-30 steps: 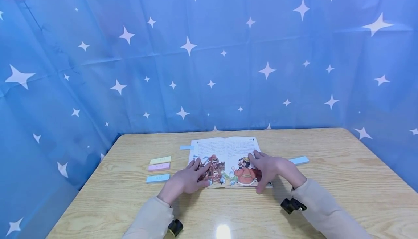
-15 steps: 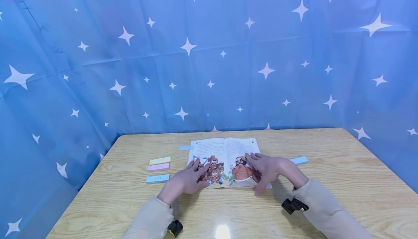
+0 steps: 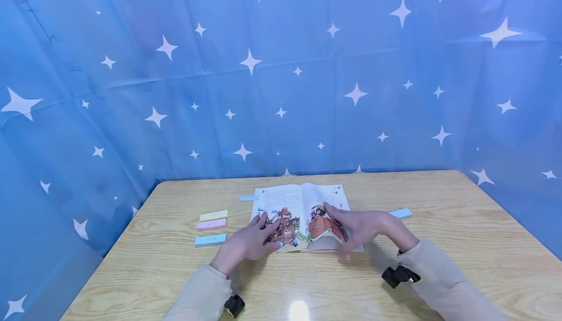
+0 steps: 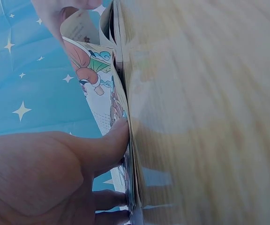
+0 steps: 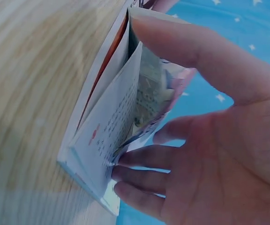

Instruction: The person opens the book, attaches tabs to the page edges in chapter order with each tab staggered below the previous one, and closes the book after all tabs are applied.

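Note:
An open illustrated book (image 3: 281,198) lies on the table, with printed text above cartoon figures. My left hand (image 3: 251,241) rests on the lower left page, fingers spread; its thumb (image 4: 109,146) presses along the book's near edge in the left wrist view. Over the right half, my right hand (image 3: 366,227) bends up a page (image 3: 327,228), which bulges between its thumb and fingers. In the right wrist view, the thumb (image 5: 170,40) lies at the lower edge of the lifted pages (image 5: 111,122), while the fingertips touch the far side of the paper.
A pale blue strip (image 3: 249,197) sticks out from the book's left edge. Yellow (image 3: 213,215), pink (image 3: 211,224) and blue (image 3: 210,240) labelled strips lie to the left. Another blue strip (image 3: 401,213) is right of the book. A starry blue curtain (image 3: 281,91) hangs behind the table (image 3: 153,272).
The right fingers have drawn leftward across the right page, and the page now arches up with its picture bent. My left hand stays on the left page.

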